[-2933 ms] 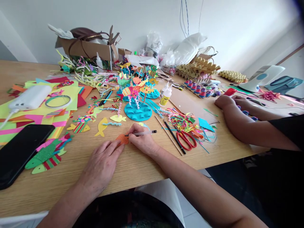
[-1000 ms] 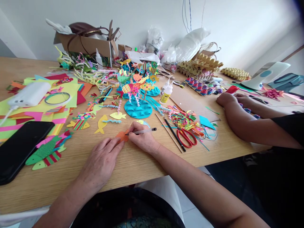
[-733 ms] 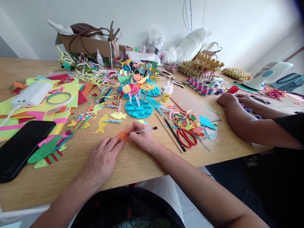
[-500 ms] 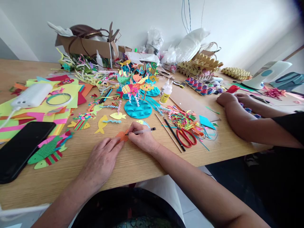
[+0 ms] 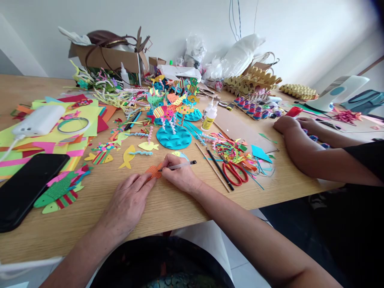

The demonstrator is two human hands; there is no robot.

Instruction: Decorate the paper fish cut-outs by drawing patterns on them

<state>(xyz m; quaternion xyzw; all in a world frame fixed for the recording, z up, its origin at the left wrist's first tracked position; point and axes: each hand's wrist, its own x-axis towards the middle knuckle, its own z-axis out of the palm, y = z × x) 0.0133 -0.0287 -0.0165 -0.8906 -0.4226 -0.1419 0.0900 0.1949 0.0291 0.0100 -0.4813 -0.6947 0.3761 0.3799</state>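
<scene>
An orange paper fish point(image 5: 153, 171) with a dotted pattern lies on the table in front of me. My left hand point(image 5: 127, 198) rests flat, its outstretched fingertips pressing on the fish's near side. In my right hand point(image 5: 178, 174) is a pen point(image 5: 182, 165) with a pale barrel and black end, its tip on the fish; the fingers cover part of the orange paper. Just beyond my right hand a pale yellow and blue paper fish point(image 5: 179, 155) is partly hidden. A yellow paper fish point(image 5: 128, 157) lies to the left, joined to a twisted blue strip.
Red-handled scissors point(image 5: 235, 174), a black pencil point(image 5: 220, 170) and a thin stick point(image 5: 211, 167) lie to the right. Behind stand a blue base point(image 5: 174, 138) bearing paper fish and a glue bottle point(image 5: 209, 119). A black phone point(image 5: 30, 188) is at left; another person's arms point(image 5: 306, 148) rest at right.
Almost nothing differs. The pen stays on the orange fish and both my hands keep their places; the view has shifted very slightly.
</scene>
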